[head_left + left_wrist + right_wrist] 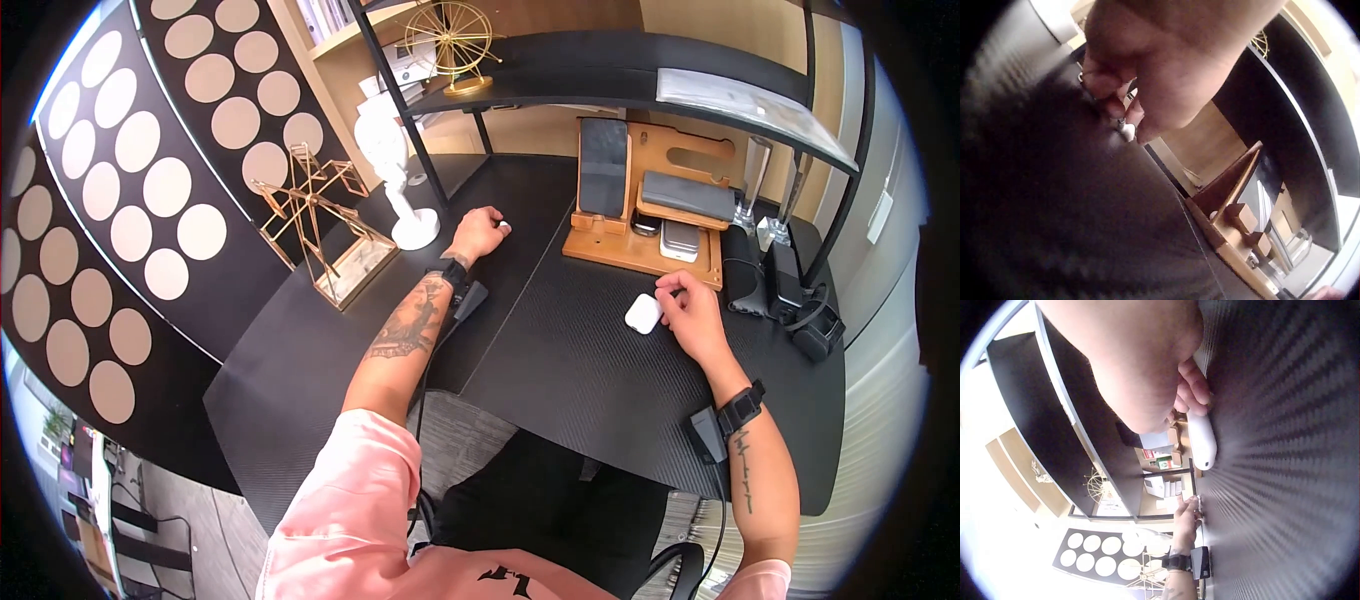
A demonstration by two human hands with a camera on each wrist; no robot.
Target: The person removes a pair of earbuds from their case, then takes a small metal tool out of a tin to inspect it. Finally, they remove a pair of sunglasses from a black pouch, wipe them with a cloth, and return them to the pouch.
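Observation:
My left hand (478,235) is low over the middle of the black desk (540,370), its fingers pinching a small white earbud (1127,131) with a silvery stem end. To the right, a white earbud case (643,314) lies on the desk. My right hand (692,312) holds the case at its right side with curled fingers (1194,387). The right wrist view shows the case edge-on, with its rounded far end sticking out beyond the fingertips.
Behind the case stands a wooden phone stand (650,262) bearing phones. A white sculpture (415,228) and a gold Ferris-wheel model (345,275) stand on the left. A black shelf (590,70) spans the back. Headphones (818,335) lie at far right.

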